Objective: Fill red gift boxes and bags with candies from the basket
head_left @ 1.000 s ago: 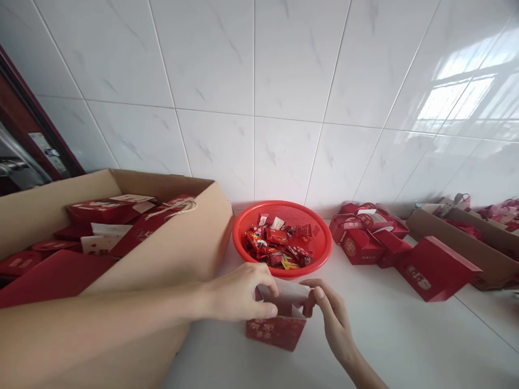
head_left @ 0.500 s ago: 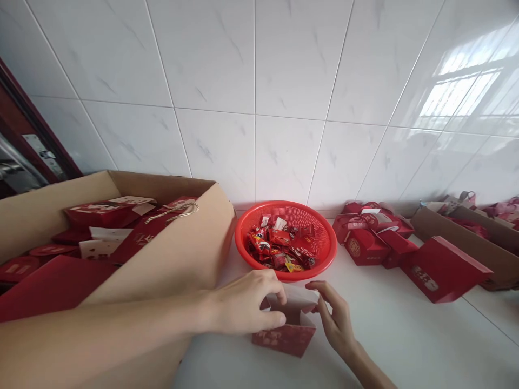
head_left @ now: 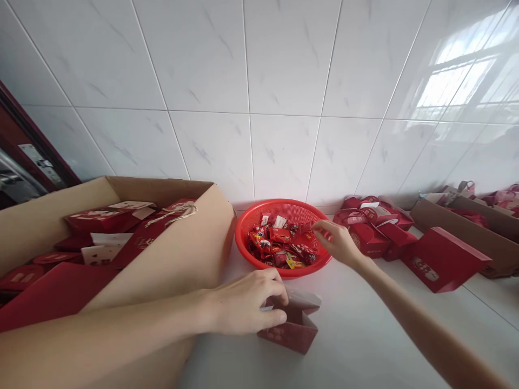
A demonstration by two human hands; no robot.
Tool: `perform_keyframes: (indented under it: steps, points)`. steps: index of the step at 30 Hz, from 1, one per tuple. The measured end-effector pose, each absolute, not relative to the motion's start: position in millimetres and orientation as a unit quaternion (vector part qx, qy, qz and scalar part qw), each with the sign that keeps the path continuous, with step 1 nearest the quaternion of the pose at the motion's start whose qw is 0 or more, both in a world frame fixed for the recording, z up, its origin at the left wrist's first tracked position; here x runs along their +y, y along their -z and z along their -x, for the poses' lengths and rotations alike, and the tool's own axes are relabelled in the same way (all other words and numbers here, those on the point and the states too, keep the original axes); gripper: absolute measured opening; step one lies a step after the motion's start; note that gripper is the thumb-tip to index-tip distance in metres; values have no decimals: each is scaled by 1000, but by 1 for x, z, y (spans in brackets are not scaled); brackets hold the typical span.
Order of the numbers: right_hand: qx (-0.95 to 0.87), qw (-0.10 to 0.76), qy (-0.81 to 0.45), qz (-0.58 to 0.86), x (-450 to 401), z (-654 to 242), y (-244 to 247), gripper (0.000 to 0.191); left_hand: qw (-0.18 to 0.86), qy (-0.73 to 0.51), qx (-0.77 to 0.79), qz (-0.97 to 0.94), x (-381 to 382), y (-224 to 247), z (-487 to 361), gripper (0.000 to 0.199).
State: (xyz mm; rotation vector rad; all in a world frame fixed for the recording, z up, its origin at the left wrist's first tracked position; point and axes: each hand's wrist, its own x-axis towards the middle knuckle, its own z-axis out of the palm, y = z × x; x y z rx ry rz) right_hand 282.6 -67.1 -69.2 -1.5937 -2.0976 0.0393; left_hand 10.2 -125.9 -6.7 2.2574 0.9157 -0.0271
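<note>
A small red paper box (head_left: 288, 334) stands with its top open on the white surface. My left hand (head_left: 253, 302) grips its left side, thumb toward the front and fingers at the back. Behind the box is a red plastic basket (head_left: 243, 254) holding many wrapped candies (head_left: 279, 235), mostly red, one yellow. My right hand (head_left: 334, 240) reaches over the basket's right rim, its fingertips bent together at the candies; whether anything is between them is too small to tell.
On the left stands a large cardboard box (head_left: 203, 243) of red boxes and bags. Several small red boxes (head_left: 367, 237) and a bigger red box (head_left: 446, 262) sit at the right, beside another cardboard box (head_left: 478, 237). A tiled wall (head_left: 284, 151) rises behind.
My right hand has left the small box's right side and moved up to the basket's right rim. My left hand still holds the box. The view has shifted slightly.
</note>
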Motion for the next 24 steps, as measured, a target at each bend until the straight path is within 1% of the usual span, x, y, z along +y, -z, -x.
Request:
perform_keyframes:
  steps: [1, 2, 6, 9, 11, 14, 20, 24]
  points:
    - [-790, 123, 5, 601, -52, -284, 60, 27, 343, 11, 353, -870, -126, 6, -10, 20]
    - [-797, 74, 5, 600, -37, -285, 54, 26, 340, 12, 353, -871, -126, 6, -11, 21]
    - [-812, -53, 4, 581, 6, -275, 50, 18, 336, 14, 346, -876, -126, 4, -11, 22]
    - [-811, -127, 10, 571, 22, -262, 63, 19, 336, 15, 341, -878, -125, 5, -10, 23]
    - [-806, -154, 20, 572, 27, -255, 72, 26, 337, 12, 338, -878, -125, 6, -10, 23]
    - [-799, -170, 32, 577, 31, -250, 81, 31, 337, 7, 335, -880, -124, 7, -9, 23]
    - [-785, -191, 2, 590, 31, -259, 87, 31, 334, 13, 332, -882, -124, 7, -9, 23]
    - [-779, -190, -19, 597, 29, -259, 89, 32, 334, 5, 327, -884, -123, 7, -8, 23]
